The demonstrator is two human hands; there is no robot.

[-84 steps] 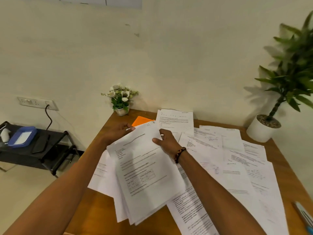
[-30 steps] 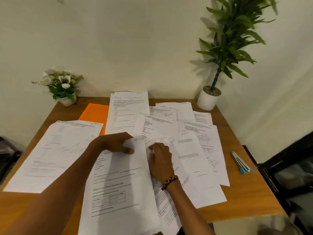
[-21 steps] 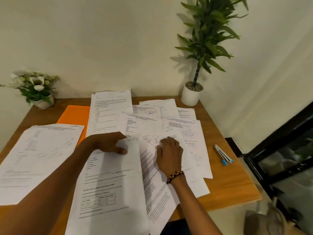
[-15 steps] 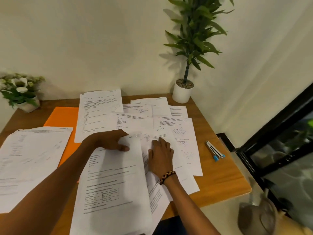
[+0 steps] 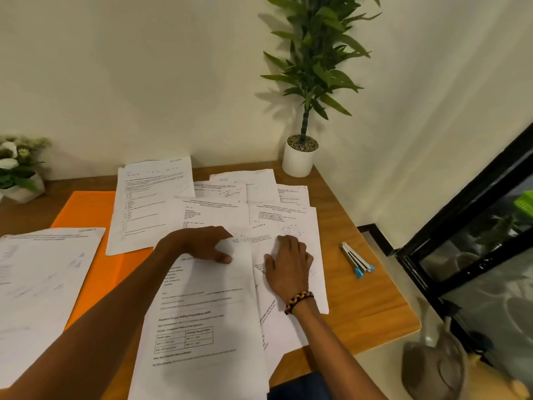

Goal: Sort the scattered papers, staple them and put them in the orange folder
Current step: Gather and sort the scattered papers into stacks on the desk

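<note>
Several printed papers (image 5: 219, 197) lie scattered and overlapping across the wooden table (image 5: 363, 307). My left hand (image 5: 199, 246) holds the top edge of the front sheet (image 5: 199, 319), thumb on top and fingers tucked under its corner. Just right of it, my right hand (image 5: 288, 264) lies flat with fingers spread on the neighbouring sheets. The orange folder (image 5: 86, 215) lies at the left, partly covered by papers. A gathered paper stack (image 5: 43, 284) rests at the far left over the folder's edge. The stapler (image 5: 356, 259), silver with blue tips, lies to the right of the papers.
A tall plant in a white pot (image 5: 298, 157) stands at the table's back right corner. A small flower pot (image 5: 20, 180) sits at the back left. The table's right edge drops to the floor beside a black-framed glass panel (image 5: 461, 226).
The stack held in both hands 2.8 s ago now lies at the far left. The view has swung right. Over the last second both hands stay on the front sheets, shifting only slightly.
</note>
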